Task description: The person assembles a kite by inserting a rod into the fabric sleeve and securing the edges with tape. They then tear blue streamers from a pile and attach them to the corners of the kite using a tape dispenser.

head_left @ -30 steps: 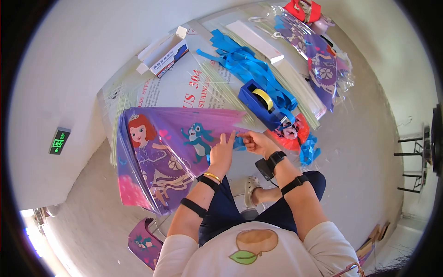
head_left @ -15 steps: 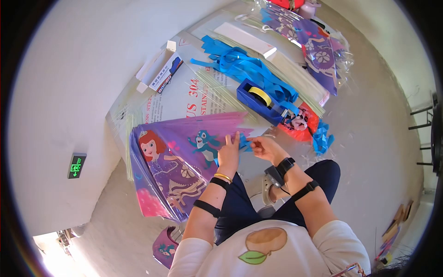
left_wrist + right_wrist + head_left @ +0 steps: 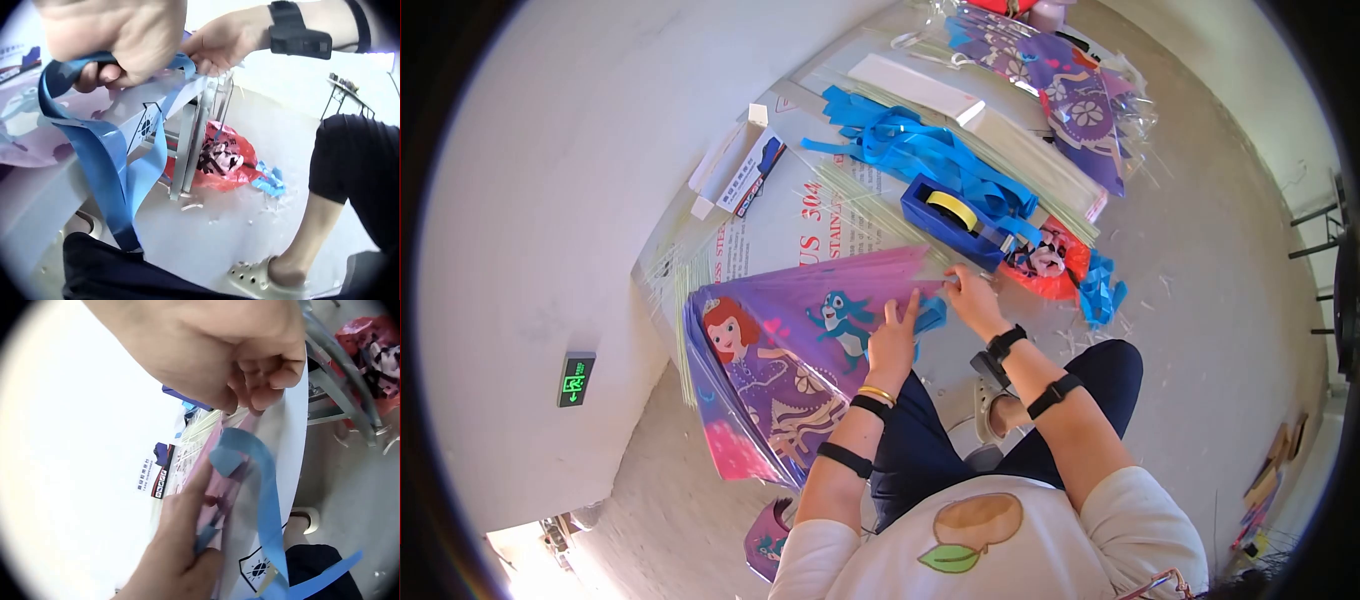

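Note:
A stack of purple-pink printed plastic sheets (image 3: 780,300), shaped like kites, lies at the front of the table, with its narrow pink end toward the right. My left hand (image 3: 892,340) lies by that narrow end and holds a blue ribbon (image 3: 931,314) against it. Below the left hand, the ribbon (image 3: 100,150) hangs in a long loop past the table edge. My right hand (image 3: 974,300) is just right of the sheets' tip, fingers curled. In the right wrist view its fingertips (image 3: 257,403) overlap the pink end; I cannot tell whether they pinch it.
A blue tape dispenser (image 3: 919,224) stands behind the hands, near a heap of blue ribbons (image 3: 940,145). Thin pale sticks (image 3: 865,200) and an opened carton (image 3: 738,162) lie farther back. A red plastic bag (image 3: 1040,282) sits at the right, with a metal table leg (image 3: 187,150) near it.
My right hand has let the ribbon's end go and shifted up to the sheets' tip. My left hand stays at the ribbon. The head view has turned slightly.

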`<act>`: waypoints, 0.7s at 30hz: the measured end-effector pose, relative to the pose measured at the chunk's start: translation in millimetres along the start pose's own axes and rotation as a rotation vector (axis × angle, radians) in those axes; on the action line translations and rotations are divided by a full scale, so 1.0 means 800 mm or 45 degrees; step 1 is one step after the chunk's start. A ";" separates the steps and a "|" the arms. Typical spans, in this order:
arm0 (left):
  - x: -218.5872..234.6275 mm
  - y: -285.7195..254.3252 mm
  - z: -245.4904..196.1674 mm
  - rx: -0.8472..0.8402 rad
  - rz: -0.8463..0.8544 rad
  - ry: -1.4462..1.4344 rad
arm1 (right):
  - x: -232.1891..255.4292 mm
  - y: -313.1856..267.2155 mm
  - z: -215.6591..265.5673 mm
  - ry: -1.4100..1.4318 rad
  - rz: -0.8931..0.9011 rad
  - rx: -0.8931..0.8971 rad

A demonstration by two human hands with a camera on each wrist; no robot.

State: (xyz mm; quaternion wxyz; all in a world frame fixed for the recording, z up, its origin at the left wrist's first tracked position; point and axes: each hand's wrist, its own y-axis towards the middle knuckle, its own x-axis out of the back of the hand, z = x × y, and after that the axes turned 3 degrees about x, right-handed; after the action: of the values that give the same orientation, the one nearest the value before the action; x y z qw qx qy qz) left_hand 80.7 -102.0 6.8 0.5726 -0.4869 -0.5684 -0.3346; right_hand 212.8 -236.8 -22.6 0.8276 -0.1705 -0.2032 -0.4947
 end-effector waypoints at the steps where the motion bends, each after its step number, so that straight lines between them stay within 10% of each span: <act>1: 0.003 -0.002 0.002 0.022 0.024 -0.125 | -0.002 0.004 0.004 -0.186 -0.015 0.033; 7: -0.043 -0.080 0.036 0.154 -0.462 -0.712 | -0.006 0.010 0.013 -0.247 0.057 0.032; 11: 0.029 -0.172 0.011 0.723 0.390 -1.972 | -0.005 0.009 0.013 -0.234 0.003 0.072; 13: 0.075 -0.214 -0.003 0.549 0.786 -2.238 | 0.000 0.007 0.021 -0.173 -0.043 0.161; 21: 0.134 -0.266 -0.035 0.188 0.886 -2.003 | 0.027 -0.052 0.135 0.224 -0.121 0.550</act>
State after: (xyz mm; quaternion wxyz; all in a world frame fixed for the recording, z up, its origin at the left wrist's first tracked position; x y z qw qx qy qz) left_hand -95.5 -174.5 152.2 0.1127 -0.6851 -0.6386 0.3319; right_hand 167.0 -219.7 84.6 0.8351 0.0640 -0.2394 -0.4911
